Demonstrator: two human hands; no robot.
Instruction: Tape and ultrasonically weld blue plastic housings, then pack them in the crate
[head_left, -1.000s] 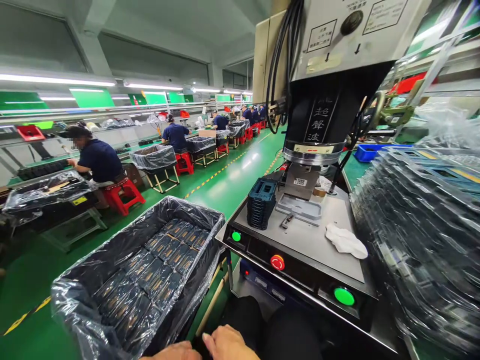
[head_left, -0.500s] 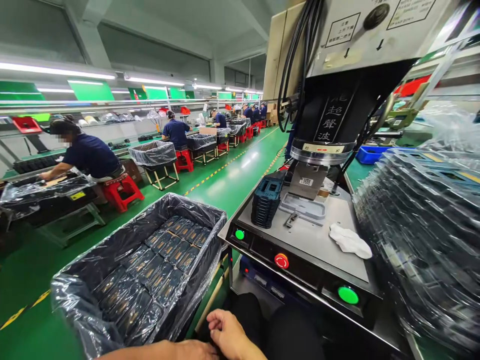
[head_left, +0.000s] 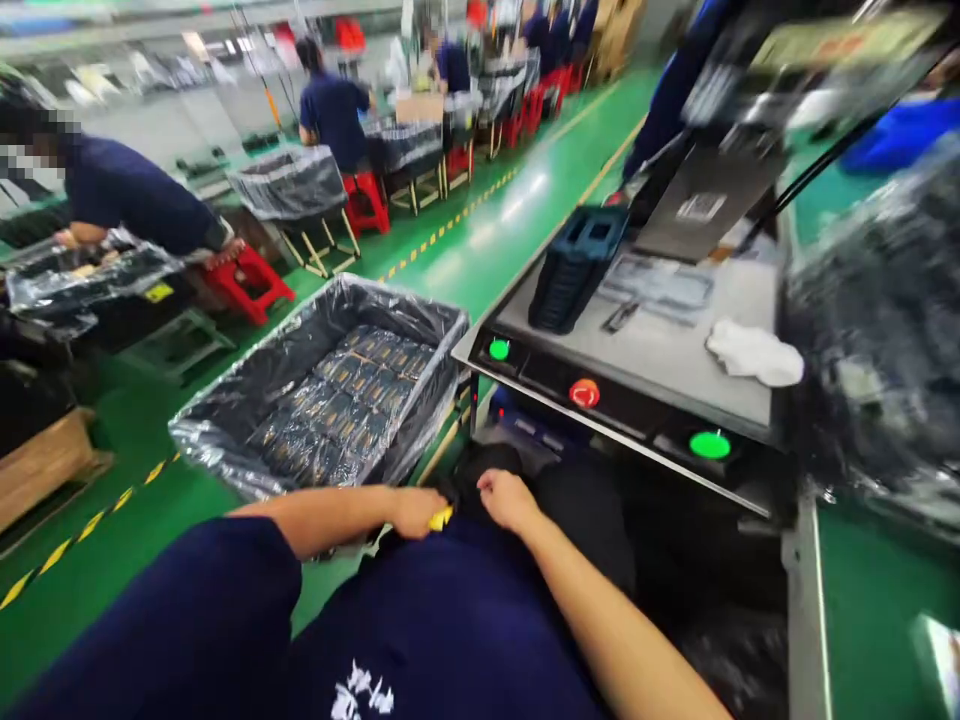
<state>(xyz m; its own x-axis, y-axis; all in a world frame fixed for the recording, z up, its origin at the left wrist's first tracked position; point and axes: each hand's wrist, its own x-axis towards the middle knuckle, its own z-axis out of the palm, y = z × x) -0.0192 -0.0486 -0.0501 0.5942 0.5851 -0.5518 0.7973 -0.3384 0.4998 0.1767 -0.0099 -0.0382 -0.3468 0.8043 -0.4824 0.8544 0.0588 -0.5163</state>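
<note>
Bright glare on the green floor, heavy blur at right.

Left hand curled closed, left forearm near level. Right hand curled, right forearm slanting inward.

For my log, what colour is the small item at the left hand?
The small item is yellow, shown in the head view.

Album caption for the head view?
Left hand at a yellow item, right hand over dark trousers, beside a plastic-lined bin.
</note>
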